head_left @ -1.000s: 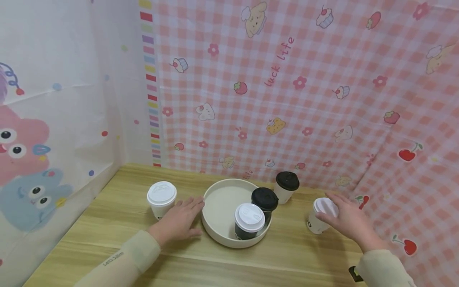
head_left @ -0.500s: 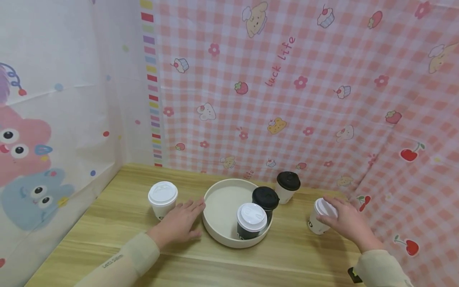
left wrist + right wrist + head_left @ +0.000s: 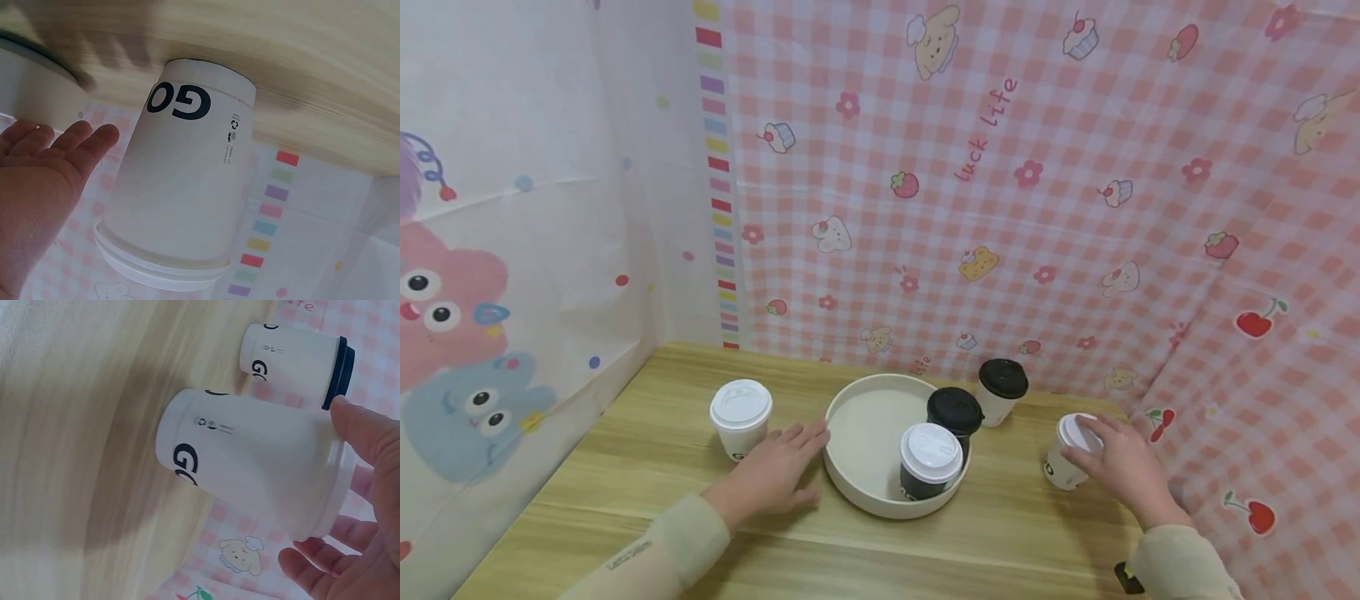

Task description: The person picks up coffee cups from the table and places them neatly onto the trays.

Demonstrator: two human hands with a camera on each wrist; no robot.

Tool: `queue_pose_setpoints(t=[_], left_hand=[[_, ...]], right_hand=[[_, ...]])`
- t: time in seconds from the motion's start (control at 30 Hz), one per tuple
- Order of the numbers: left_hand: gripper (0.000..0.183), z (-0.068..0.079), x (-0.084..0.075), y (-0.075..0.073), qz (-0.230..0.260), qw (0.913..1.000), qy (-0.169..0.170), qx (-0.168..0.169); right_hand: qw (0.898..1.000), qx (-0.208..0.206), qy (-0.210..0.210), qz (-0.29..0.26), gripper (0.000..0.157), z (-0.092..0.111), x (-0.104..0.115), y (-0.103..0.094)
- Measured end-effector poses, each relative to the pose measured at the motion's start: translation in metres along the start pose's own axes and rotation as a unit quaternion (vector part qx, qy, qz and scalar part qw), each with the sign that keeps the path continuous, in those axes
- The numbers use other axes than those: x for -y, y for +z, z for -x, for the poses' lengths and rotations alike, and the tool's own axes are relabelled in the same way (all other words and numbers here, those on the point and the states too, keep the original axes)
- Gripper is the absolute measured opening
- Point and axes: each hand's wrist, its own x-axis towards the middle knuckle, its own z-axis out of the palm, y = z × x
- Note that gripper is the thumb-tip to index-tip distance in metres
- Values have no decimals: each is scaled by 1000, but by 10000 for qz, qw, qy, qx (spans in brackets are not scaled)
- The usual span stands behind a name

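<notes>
My left hand [image 3: 775, 468] lies with fingers extended, fingertips at the left rim of a round cream tray [image 3: 859, 492]. Just beyond that hand stands a white paper cup with a white lid [image 3: 741, 417], large in the left wrist view as well. At the right, my right hand [image 3: 1122, 462] holds another white paper cup [image 3: 250, 456] by its white lid, thumb on one side and fingers curled on the other. In the tray, a black paper cup with a white lid [image 3: 929, 462] stands in front of a black-lidded dark cup [image 3: 955, 410].
Behind the tray's right side stands a white paper cup with a black lid [image 3: 1002, 387], close to the pink checked cloth [image 3: 880, 250]. A small black object [image 3: 1127, 577] lies by the right sleeve. The wooden table [image 3: 820, 567] meets printed cloths at back and sides.
The white-lidded black cup has shifted slightly right in the tray. My right hand has settled lower and closer around the lid of its cup. My left hand has barely moved.
</notes>
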Motion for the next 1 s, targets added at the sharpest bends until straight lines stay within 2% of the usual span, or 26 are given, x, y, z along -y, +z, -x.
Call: queue_pose_setpoints(t=[0.13, 0.27, 0.53, 0.83, 1.0], left_hand=[[87, 3, -1, 1, -66, 9996, 195, -190], [87, 6, -4, 0, -39, 9994, 259, -235], [87, 10, -8, 1, -15, 9996, 223, -149], [88, 15, -8, 4, -251, 9987, 354, -261], [89, 17, -9, 6, -301, 9984, 406, -252]], right_hand=[[9999, -38, 54, -150, 75, 0, -3, 5], [9993, -177, 96, -309, 75, 0, -5, 12], [9941, -1022, 4, -358, 64, 3, -4, 29], [9802, -1757, 73, -909, 57, 3, -4, 47], [9766, -1870, 311, -1016, 57, 4, -3, 55]])
